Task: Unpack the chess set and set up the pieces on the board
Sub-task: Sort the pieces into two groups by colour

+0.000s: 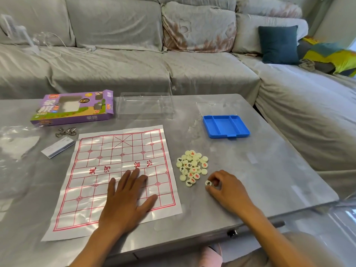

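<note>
A glossy, creased paper board [113,178] with red grid lines lies on the grey table [269,160]. Round cream pieces [192,166] sit heaped just right of it; some markings are unreadable. The left hand [125,199] presses flat, fingers spread, on the board. The right hand [227,187] pinches 1 black-marked piece [208,183].

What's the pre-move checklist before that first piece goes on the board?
1. Piece in right hand grip: ok, pinched by the fingertips.
2. Board flat: ok, left hand presses it down.
3. Squares free: ok, no pieces on the board yet.
4. Piece face readable: ok, black character faces up; which one, cannot tell.
5. Pile within reach: ok, right beside the board.
6. All pieces unpacked: cannot tell; the blue tray looks empty.
</note>
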A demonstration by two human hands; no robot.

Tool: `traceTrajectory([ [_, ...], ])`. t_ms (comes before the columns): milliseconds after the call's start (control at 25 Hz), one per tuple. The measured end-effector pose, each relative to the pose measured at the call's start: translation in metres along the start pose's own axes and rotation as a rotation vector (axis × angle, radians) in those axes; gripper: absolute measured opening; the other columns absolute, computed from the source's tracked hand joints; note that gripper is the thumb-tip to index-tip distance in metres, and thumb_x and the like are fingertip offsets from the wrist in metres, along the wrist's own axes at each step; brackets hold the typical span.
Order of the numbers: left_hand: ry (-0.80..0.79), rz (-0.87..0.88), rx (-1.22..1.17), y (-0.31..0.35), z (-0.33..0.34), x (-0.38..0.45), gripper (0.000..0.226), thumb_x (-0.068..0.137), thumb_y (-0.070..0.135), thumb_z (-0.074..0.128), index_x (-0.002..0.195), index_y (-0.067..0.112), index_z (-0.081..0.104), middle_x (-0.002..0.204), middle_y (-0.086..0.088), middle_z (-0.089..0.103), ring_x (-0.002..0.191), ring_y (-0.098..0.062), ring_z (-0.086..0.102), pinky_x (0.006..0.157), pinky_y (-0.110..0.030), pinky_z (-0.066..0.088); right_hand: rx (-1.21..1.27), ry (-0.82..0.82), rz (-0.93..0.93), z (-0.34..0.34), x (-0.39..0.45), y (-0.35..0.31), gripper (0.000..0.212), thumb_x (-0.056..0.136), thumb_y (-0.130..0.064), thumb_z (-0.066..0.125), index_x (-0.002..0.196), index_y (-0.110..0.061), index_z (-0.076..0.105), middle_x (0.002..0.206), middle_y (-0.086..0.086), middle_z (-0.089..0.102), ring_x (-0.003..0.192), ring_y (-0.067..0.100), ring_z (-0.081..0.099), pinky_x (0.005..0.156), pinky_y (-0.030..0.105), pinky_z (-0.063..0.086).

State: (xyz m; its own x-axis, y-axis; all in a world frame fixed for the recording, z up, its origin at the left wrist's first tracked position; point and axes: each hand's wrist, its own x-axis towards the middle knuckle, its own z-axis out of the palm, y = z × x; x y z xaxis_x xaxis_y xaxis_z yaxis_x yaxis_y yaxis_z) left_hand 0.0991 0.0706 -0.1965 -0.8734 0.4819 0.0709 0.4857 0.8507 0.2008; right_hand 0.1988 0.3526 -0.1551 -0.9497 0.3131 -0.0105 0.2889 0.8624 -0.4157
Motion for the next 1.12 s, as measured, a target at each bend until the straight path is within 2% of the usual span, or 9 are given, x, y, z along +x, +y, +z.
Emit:
traceTrajectory([
  [120, -0.003, 0.002, -0.007, -0.001, 0.001, 0.0, 0.08, 0.079, 0.085, 0.006, 0.142, 0.04, 0.029, 0.159, 0.01, 0.012, 0.147, -0.019, 0.008, 0.118, -0.053, 0.001, 0.026, -0.089, -0.089, -0.001, 0.0, 0.0, 0.022, 0.083, -0.051, 0.061, 0.097, -0.035, 0.062, 0.087, -0.016, 0.058, 0.078, 0.004, 0.053, 0.07, 0.022, 0.048],
  [240, 0.001, -0.005, 0.004, -0.002, 0.002, 0.001, 0.078, 0.08, 0.084, 0.008, 0.141, 0.041, 0.028, 0.159, 0.011, 0.012, 0.148, -0.018, 0.007, 0.118, -0.052, 0.0, -0.011, -0.105, -0.245, 0.004, 0.006, -0.01, 0.024, 0.094, -0.042, 0.05, 0.117, -0.04, 0.057, 0.11, -0.02, 0.058, 0.094, 0.002, 0.053, 0.083, 0.018, 0.045],
  [320, 0.001, -0.006, 0.013, -0.002, 0.002, 0.001, 0.078, 0.08, 0.084, 0.009, 0.142, 0.041, 0.028, 0.159, 0.011, 0.011, 0.148, -0.018, 0.007, 0.118, -0.051, 0.0, -0.032, -0.108, -0.296, 0.009, 0.011, -0.015, 0.027, 0.097, -0.035, 0.046, 0.122, -0.039, 0.056, 0.122, -0.017, 0.057, 0.108, 0.007, 0.053, 0.09, 0.022, 0.045],
  [440, 0.002, -0.008, 0.009, -0.002, 0.002, 0.001, 0.078, 0.079, 0.084, 0.009, 0.141, 0.04, 0.029, 0.159, 0.011, 0.013, 0.147, -0.018, 0.008, 0.118, -0.05, -0.001, -0.054, -0.061, -0.201, 0.009, 0.021, -0.011, 0.026, 0.097, -0.03, 0.046, 0.118, -0.033, 0.061, 0.117, -0.011, 0.06, 0.103, 0.013, 0.057, 0.084, 0.028, 0.048],
  [560, 0.007, -0.005, 0.009, -0.001, 0.002, 0.001, 0.078, 0.08, 0.084, 0.01, 0.141, 0.04, 0.03, 0.159, 0.011, 0.014, 0.147, -0.019, 0.01, 0.118, -0.051, 0.0, -0.029, -0.014, -0.14, 0.006, 0.026, -0.005, 0.025, 0.095, -0.026, 0.049, 0.115, -0.032, 0.063, 0.114, -0.011, 0.06, 0.092, 0.008, 0.055, 0.08, 0.026, 0.048],
  [680, 0.002, -0.008, 0.005, -0.002, 0.002, 0.001, 0.079, 0.079, 0.084, 0.008, 0.142, 0.04, 0.028, 0.159, 0.011, 0.012, 0.147, -0.018, 0.008, 0.118, -0.05, -0.001, 0.016, -0.062, -0.195, 0.01, 0.022, -0.011, 0.026, 0.097, -0.027, 0.048, 0.116, -0.037, 0.062, 0.114, -0.016, 0.059, 0.093, 0.003, 0.051, 0.081, 0.019, 0.043],
  [800, -0.004, -0.011, 0.006, -0.001, 0.001, 0.0, 0.082, 0.078, 0.085, 0.004, 0.143, 0.041, 0.026, 0.159, 0.012, 0.009, 0.148, -0.017, 0.004, 0.118, -0.049, -0.003, 0.01, -0.124, -0.228, 0.01, 0.022, -0.013, 0.027, 0.097, -0.023, 0.046, 0.11, -0.035, 0.066, 0.115, -0.013, 0.06, 0.101, 0.009, 0.055, 0.086, 0.025, 0.046],
  [920, -0.007, -0.013, 0.002, -0.001, 0.0, 0.0, 0.082, 0.077, 0.085, 0.002, 0.142, 0.041, 0.025, 0.159, 0.012, 0.008, 0.148, -0.016, 0.003, 0.118, -0.049, -0.004, 0.027, -0.135, -0.214, 0.008, 0.024, -0.012, 0.029, 0.094, -0.015, 0.046, 0.1, -0.031, 0.07, 0.108, -0.014, 0.062, 0.099, 0.01, 0.057, 0.087, 0.03, 0.048],
  [1120, -0.008, -0.015, -0.013, 0.0, -0.001, 0.0, 0.081, 0.078, 0.084, 0.006, 0.142, 0.041, 0.027, 0.159, 0.011, 0.01, 0.148, -0.017, 0.004, 0.118, -0.05, -0.003, 0.01, -0.093, -0.217, 0.015, 0.021, -0.017, 0.022, 0.097, -0.022, 0.043, 0.107, -0.031, 0.061, 0.111, -0.013, 0.061, 0.094, 0.01, 0.056, 0.081, 0.027, 0.048],
])
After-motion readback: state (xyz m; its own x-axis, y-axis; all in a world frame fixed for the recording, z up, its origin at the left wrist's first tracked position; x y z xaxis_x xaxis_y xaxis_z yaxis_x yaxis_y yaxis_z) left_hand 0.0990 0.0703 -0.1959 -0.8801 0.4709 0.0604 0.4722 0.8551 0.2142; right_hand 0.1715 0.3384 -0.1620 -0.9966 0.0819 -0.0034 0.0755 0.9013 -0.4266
